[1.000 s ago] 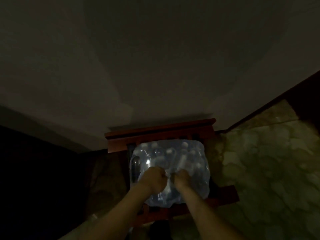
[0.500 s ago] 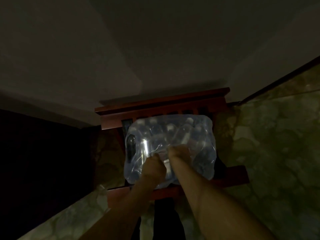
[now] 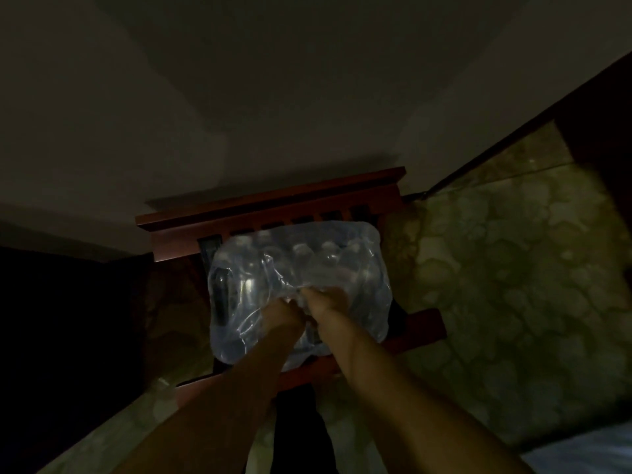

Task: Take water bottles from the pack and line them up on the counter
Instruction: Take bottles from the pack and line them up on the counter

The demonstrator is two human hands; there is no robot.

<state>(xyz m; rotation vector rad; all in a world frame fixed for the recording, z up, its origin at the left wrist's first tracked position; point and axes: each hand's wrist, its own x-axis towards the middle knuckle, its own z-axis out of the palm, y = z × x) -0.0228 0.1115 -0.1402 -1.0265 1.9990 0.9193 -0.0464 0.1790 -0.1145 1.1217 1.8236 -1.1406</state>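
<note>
A shrink-wrapped pack of water bottles [image 3: 301, 265] rests on the seat of a red-brown wooden chair [image 3: 273, 206], seen from above in dim light. Several white caps show through the clear film near the pack's far side. My left hand [image 3: 280, 316] and my right hand [image 3: 325, 301] sit side by side on the near top of the pack, both clenched on bunched plastic wrap. The film is puckered where the fingers pinch it. No bottle is outside the pack.
The chair stands against a pale wall [image 3: 307, 97]. A mottled green-beige stone floor [image 3: 513, 285] spreads to the right and lower left. A dark area [image 3: 68, 319] lies to the left, and a pale blue cloth [image 3: 588, 453] shows at the bottom right corner.
Both hands have stayed clenched on the wrap at the pack's top, shifting slightly and puckering the film more. The camera view has moved, so the chair and pack sit differently in frame.
</note>
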